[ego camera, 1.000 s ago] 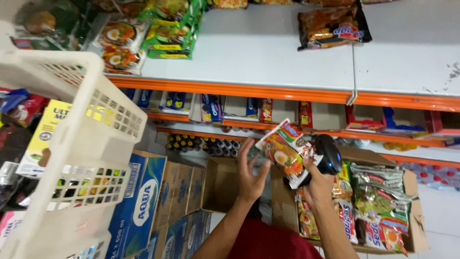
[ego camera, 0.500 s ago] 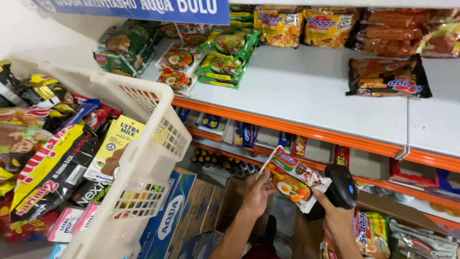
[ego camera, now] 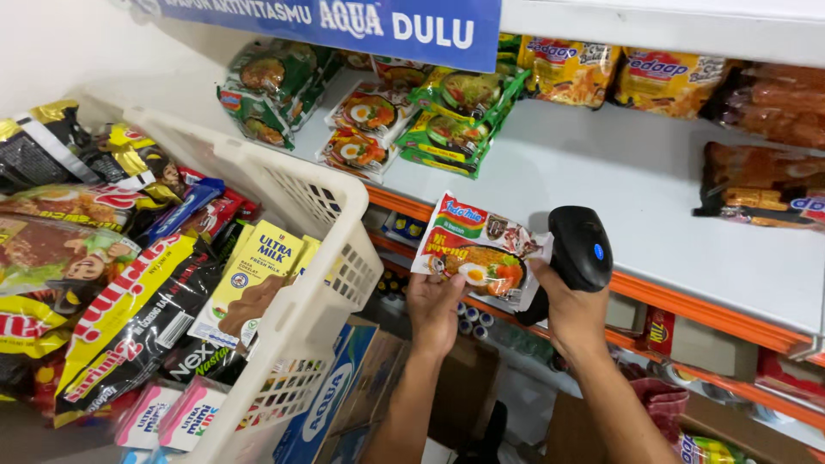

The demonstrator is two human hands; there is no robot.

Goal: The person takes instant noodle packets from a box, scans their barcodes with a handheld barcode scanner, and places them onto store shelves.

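A white basket [ego camera: 292, 283] full of packets sits at the far left. The left hand [ego camera: 434, 309] comes next, its fingers [ego camera: 447, 279] pinching the lower edge of the noodle packet [ego camera: 481, 251], held up in front of the white shelf [ego camera: 619, 180] with its long axis running left to right. Touching the packet's right edge, the right hand [ego camera: 571, 318] is clenched around a black scanner [ego camera: 577, 253], whose head leans toward the packet.

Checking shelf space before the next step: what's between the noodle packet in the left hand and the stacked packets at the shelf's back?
In the head view, only bare white shelf lies between the held noodle packet and the stacked packets.
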